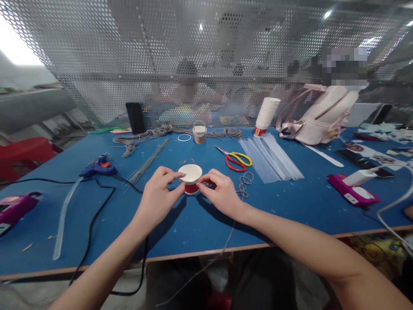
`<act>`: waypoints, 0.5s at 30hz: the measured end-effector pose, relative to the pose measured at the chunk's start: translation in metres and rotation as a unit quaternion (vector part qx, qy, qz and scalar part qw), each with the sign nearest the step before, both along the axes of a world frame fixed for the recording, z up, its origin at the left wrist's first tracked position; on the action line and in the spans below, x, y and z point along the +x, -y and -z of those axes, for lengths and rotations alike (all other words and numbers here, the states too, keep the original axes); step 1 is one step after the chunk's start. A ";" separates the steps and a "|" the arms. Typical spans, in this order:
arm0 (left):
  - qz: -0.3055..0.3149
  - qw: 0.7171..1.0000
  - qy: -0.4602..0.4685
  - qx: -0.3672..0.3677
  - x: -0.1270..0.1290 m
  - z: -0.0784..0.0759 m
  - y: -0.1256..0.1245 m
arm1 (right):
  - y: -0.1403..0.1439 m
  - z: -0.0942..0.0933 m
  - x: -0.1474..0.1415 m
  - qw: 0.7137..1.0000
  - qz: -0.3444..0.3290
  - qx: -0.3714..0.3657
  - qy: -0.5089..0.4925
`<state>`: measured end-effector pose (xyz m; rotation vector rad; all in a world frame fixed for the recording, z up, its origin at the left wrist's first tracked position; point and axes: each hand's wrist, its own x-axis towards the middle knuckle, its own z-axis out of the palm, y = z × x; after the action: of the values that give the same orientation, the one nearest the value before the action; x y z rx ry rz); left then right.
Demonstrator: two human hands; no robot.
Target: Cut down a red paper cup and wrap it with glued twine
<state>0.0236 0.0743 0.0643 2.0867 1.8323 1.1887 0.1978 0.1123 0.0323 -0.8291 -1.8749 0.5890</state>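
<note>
Head view: both hands, left (158, 196) and right (219, 193), pinch an upturned paper cup (191, 177), hiding its sides.

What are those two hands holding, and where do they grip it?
A small upturned paper cup on the table. The left hand pinches its white base rim; the right hand has fingers at its red side.
</note>
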 end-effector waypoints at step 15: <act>0.023 0.999 -0.031 -0.020 0.003 -0.005 -0.003 | -0.002 -0.004 0.003 1.000 0.004 -0.017 -0.004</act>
<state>0.0264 0.0770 0.0696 2.1538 1.8084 1.0808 0.2006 0.1147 0.0359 -0.8544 -1.8587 0.6194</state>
